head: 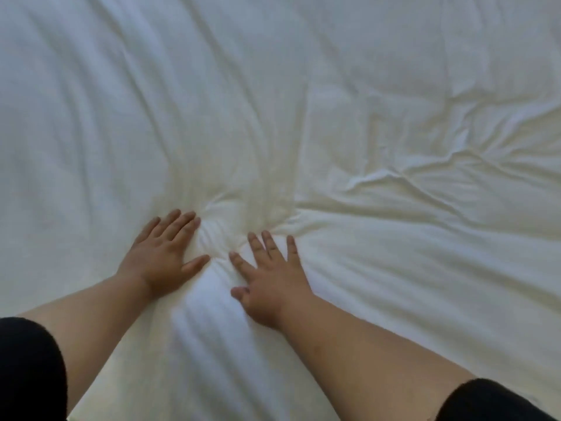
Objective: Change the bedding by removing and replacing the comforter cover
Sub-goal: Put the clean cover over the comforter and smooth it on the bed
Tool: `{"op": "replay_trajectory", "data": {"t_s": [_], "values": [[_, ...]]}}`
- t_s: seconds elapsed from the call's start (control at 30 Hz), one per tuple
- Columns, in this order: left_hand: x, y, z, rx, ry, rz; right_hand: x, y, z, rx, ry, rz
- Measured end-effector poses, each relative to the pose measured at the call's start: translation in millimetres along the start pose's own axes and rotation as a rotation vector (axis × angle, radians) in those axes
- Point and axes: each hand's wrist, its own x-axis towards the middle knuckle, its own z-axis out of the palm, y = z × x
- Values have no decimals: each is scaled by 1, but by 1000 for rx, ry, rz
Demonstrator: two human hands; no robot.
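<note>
A white comforter cover [303, 101] fills the whole view, spread wide with soft creases. My left hand [162, 253] lies flat on it at lower centre, palm down, fingers straight and close together. My right hand [268, 279] presses flat beside it, fingers spread. A small puckered bulge of fabric [224, 220] rises between and just beyond the two hands, and wrinkles radiate from it. Both forearms reach in from the bottom corners with black sleeves at the elbows.
Deeper folds [425, 171] cross the cover to the right of the hands. The left side lies smoother with long shallow ridges. At the bottom left a short stretch of the cover's edge [73, 416] shows.
</note>
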Motion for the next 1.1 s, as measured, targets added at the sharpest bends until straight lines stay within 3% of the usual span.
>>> {"op": "replay_trajectory", "data": {"t_s": [0.07,0.17,0.33,0.43,0.53,0.63,0.8,1.0,1.1], "values": [[-40,-56,17,-1,-36,-92,3,-41,0,-2,-38,-103],[-66,-109,18,41,-72,-120,4,-40,-23,-18,59,-66],[-33,-112,-9,18,76,15,3,52,-87,-10,365,425],[0,-71,-22,-13,151,196,-9,107,-106,80,405,773],[12,-69,-3,-64,129,218,9,105,-92,100,393,869],[-2,-125,34,-115,156,85,91,27,-71,112,405,740],[-50,-261,77,-115,154,-232,228,-176,-38,-24,333,359],[-163,-418,138,-135,-48,-635,262,-426,24,-197,111,-281],[-217,-455,171,-212,-111,-736,257,-482,43,-227,45,-382]]}}
